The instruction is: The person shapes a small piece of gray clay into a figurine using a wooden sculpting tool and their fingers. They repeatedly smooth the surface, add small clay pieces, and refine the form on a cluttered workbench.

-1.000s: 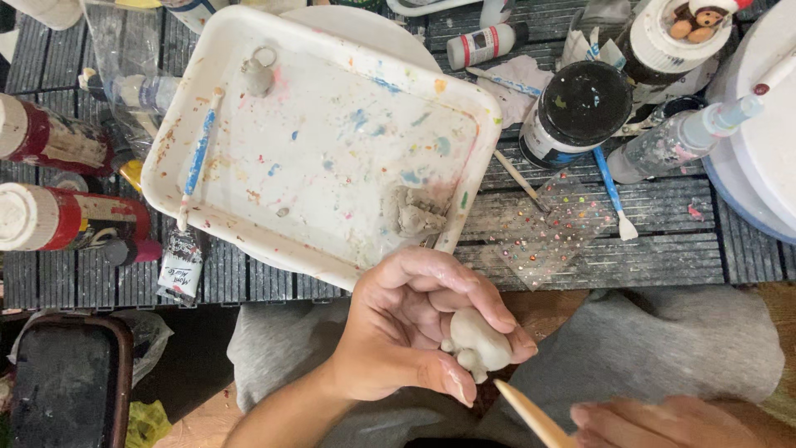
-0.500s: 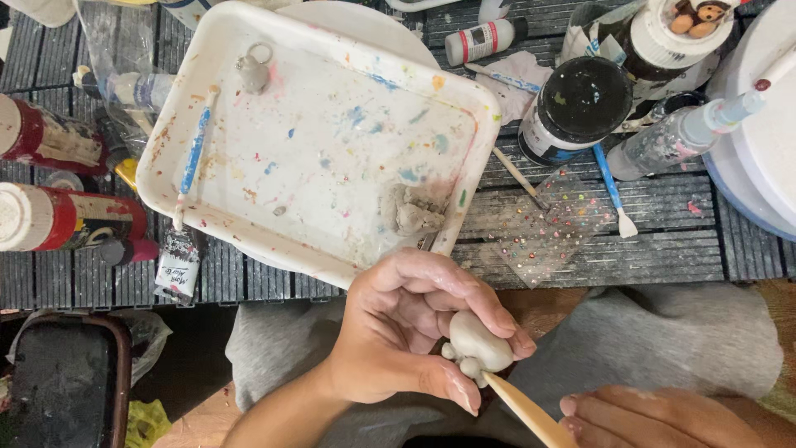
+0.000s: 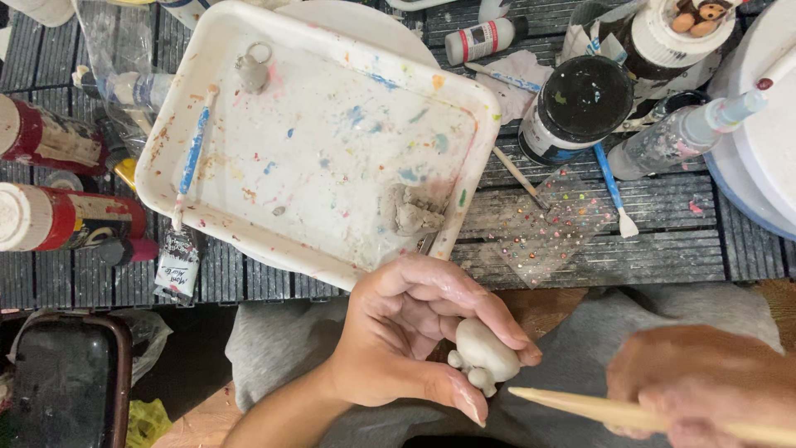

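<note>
Change noted: the wooden stick (image 3: pixel 655 412) has drawn back from the clay figure (image 3: pixel 485 355); half a second earlier its tip lay against the figure's underside, now it points at it from just beside, apart. Judged: one pass of tooling is over and the figure is merely held.

Left hand (image 3: pixel 414 340): fingers curled around the figure, thumb below, over the lap near the white tray (image 3: pixel 332 241). Right hand (image 3: pixel 696 386): blurred, closed on the stick.

Packages relative to the tray: two red bottles with white caps (image 3: pixel 50 220) lie on the worktop to its left; a small white tube with dark lettering (image 3: pixel 178 270) at its lower left corner; a black-lidded jar (image 3: pixel 576 104) to its right; a small white bottle with a red band (image 3: pixel 481 37) above its right corner; a lump of grey clay (image 3: pixel 410 211) inside it
</note>
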A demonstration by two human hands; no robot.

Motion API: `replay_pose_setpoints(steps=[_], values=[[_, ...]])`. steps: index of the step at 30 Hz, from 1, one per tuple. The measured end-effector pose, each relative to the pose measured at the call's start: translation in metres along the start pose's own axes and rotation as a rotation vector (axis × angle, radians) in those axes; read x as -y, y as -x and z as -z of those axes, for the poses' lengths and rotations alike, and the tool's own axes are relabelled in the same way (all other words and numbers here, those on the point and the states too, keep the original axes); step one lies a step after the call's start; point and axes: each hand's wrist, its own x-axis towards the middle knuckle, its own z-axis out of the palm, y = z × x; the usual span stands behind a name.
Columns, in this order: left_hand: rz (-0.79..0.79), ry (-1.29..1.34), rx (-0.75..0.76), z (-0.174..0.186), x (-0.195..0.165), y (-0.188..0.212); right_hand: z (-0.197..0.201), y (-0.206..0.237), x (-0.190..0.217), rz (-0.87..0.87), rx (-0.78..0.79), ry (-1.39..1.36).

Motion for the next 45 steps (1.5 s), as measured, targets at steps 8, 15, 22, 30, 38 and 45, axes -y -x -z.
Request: replay_pose_setpoints(steps=[8, 15, 22, 30, 38, 45], values=[[0.020, -0.049, 0.020, -0.001, -0.002, -0.001, -0.008, -0.010, 0.015, 0.230, -0.392, -0.075], [0.027, -0.048, -0.029, -0.003, -0.005, -0.003, -0.009, -0.007, 0.013, 0.169, -0.412, -0.180], [0.007, -0.002, -0.064, -0.002, -0.002, -0.001, -0.008, 0.014, 0.003, -0.044, 0.080, 0.719], [-0.036, 0.043, -0.128, -0.003, 0.001, -0.001, -0.049, 0.056, -0.003, 0.004, -0.176, 1.137], [-0.037, -0.007, -0.147, -0.004, -0.005, -0.003, -0.044, 0.013, 0.018, 0.076, -0.102, 1.168], [-0.035, 0.018, -0.176, -0.002, -0.008, -0.004, -0.045, 0.032, 0.006, 0.177, -0.181, 1.225]])
